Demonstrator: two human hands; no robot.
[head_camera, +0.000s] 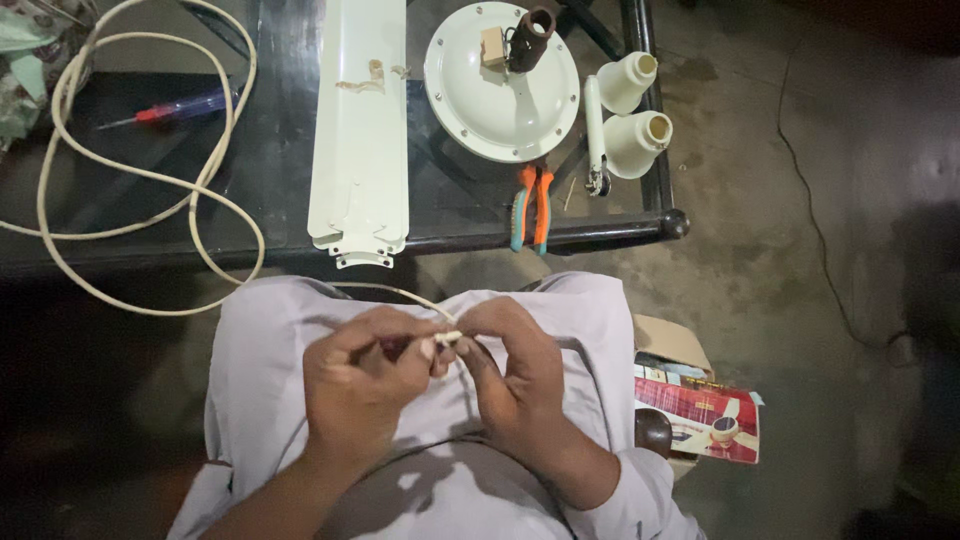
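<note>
Head view: both hands (440, 375) pinch the cream cable's end (447, 338) between their fingertips, over the lap.

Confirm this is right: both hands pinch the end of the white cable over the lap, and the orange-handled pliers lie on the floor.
Not quite. In the head view the pliers lie on the table, at its near edge. The rest holds: left hand and right hand pinch the cable end over the lap.

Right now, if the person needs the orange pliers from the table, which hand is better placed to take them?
The right hand, probably. The pliers lie on the table edge directly beyond it, slightly to its side. The left hand sits farther away and pinches the cream cable end.
</note>
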